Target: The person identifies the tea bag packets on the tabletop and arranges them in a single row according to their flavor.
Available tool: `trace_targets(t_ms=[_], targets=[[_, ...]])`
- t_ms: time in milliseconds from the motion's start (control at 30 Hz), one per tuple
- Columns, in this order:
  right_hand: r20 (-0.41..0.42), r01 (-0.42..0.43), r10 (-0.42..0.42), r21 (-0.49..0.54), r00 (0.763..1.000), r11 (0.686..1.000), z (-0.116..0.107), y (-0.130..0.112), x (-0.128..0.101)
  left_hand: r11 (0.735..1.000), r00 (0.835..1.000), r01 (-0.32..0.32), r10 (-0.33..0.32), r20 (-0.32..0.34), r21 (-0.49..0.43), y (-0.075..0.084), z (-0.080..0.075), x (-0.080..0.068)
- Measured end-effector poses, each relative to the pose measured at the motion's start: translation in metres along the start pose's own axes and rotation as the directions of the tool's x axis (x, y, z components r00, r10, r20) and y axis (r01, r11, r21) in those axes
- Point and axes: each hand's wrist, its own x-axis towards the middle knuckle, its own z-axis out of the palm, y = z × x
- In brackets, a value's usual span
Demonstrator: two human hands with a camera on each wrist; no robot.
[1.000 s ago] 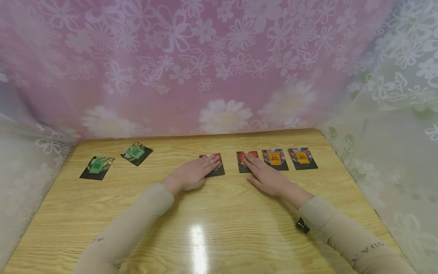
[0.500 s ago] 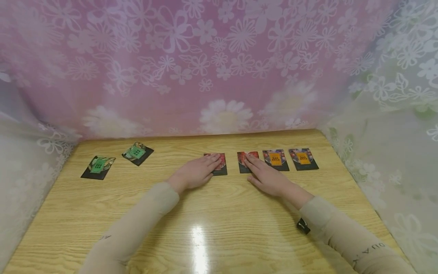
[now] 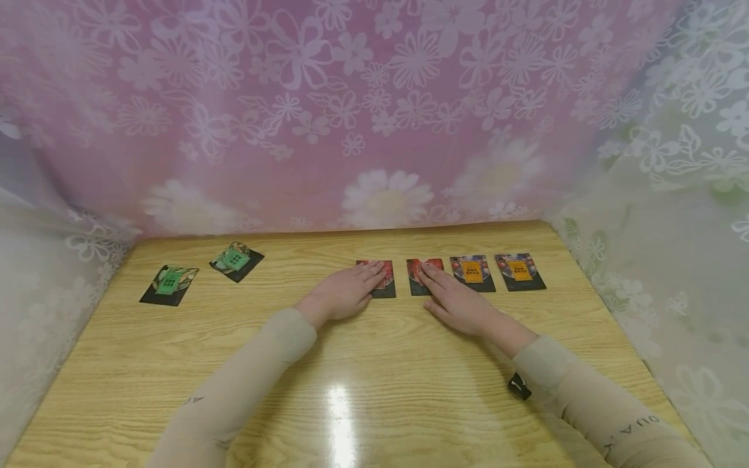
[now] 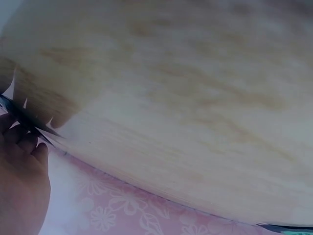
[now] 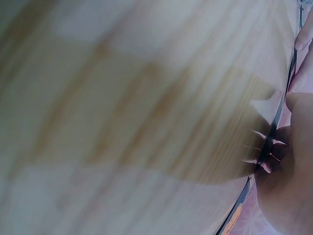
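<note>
My left hand (image 3: 342,291) lies palm down, its straight fingers resting on a red-and-black flat packet (image 3: 384,290) in the middle of the table. The fingers hide much of that packet's left side. To its right, my right hand (image 3: 459,304) touches a second red-and-black packet (image 3: 414,288) with extended fingers, covering part of its label. A narrow strip of wood separates the two red packets. In the left wrist view, the fingers of the left hand (image 4: 22,176) meet a thin dark edge; the right wrist view shows the right hand (image 5: 288,166) likewise.
Two packets with orange labels (image 3: 473,272) lie in line to the right of the red ones. At the far left are two green-labelled packets (image 3: 170,285), both turned askew. A pink floral curtain (image 3: 374,130) borders the wooden table (image 3: 281,403) at the back.
My left hand has slid its red packet to the right, narrowing the gap to the other red packet. The right hand stays in place.
</note>
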Motion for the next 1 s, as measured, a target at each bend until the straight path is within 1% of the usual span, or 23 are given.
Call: trace_targets(t_ms=[367, 533, 600, 700, 800, 1000], targets=[[0.006, -0.007, 0.007, 0.002, 1.000, 1.000, -0.001, 0.000, -0.001, 1.000, 1.000, -0.005, 0.005, -0.012, 0.016, 0.000, 0.002, 0.002], [0.008, 0.000, 0.000, 0.002, 1.000, 1.000, -0.001, -0.002, -0.001, 1.000, 1.000, 0.002, -0.001, -0.027, 0.032, -0.005, 0.003, -0.004], [0.008, 0.003, -0.003, -0.001, 1.000, 1.000, -0.001, -0.002, -0.001, 1.000, 0.999, 0.004, -0.003, -0.035, 0.023, -0.010, 0.003, -0.009], [0.010, 0.004, -0.004, 0.001, 1.000, 1.000, -0.001, -0.002, -0.001, 1.000, 0.998, 0.017, -0.018, -0.063, -0.016, -0.020, 0.005, -0.019], [0.012, 0.004, -0.004, 0.004, 1.000, 1.000, -0.002, -0.002, -0.001, 0.998, 0.993, 0.041, -0.047, -0.107, -0.054, -0.031, 0.007, -0.033], [0.012, 0.004, -0.004, 0.003, 1.000, 1.000, -0.001, -0.002, -0.001, 0.992, 0.978, 0.101, -0.112, -0.176, -0.069, -0.056, 0.011, -0.063]])
